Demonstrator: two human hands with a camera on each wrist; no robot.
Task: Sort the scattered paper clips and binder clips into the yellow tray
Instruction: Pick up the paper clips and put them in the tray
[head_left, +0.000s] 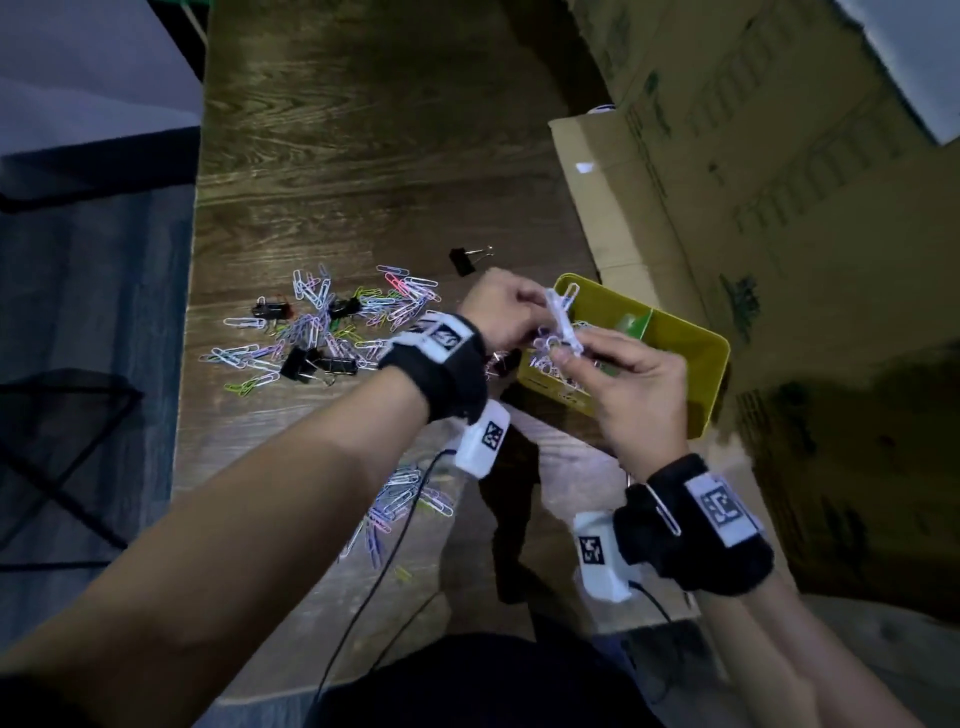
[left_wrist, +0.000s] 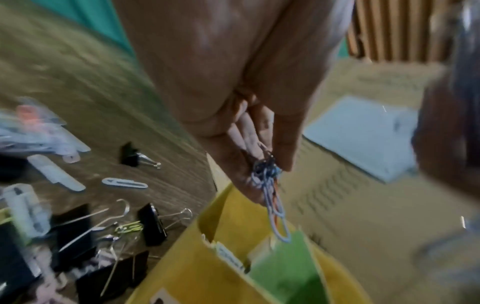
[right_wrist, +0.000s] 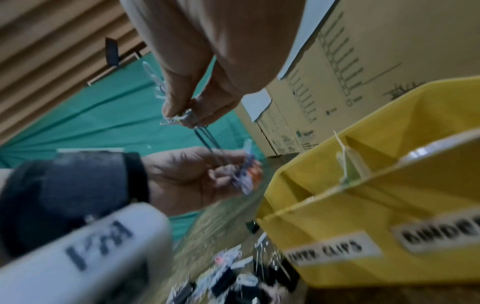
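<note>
Both hands hover over the left end of the yellow tray (head_left: 719, 358), sharing a tangled chain of paper clips (head_left: 560, 319). My left hand (head_left: 540, 302) pinches its upper part; in the left wrist view the clips (left_wrist: 272, 197) dangle from my left hand (left_wrist: 270, 170) above the tray (left_wrist: 192, 267). My right hand (head_left: 567, 354) pinches the lower part, and in the right wrist view it (right_wrist: 187, 116) grips clips linked to the bunch (right_wrist: 244, 176) in the left hand. Loose paper clips (head_left: 311, 325) and black binder clips (head_left: 306, 364) lie on the table to the left.
A lone binder clip (head_left: 463, 260) lies beyond the hands. A second heap of paper clips (head_left: 405, 499) sits under my left forearm. Cardboard boxes (head_left: 753, 182) stand close behind the tray. The tray has a green divider (left_wrist: 285, 267) and a "PAPER CLIPS" label (right_wrist: 330, 253). The table ends at the left.
</note>
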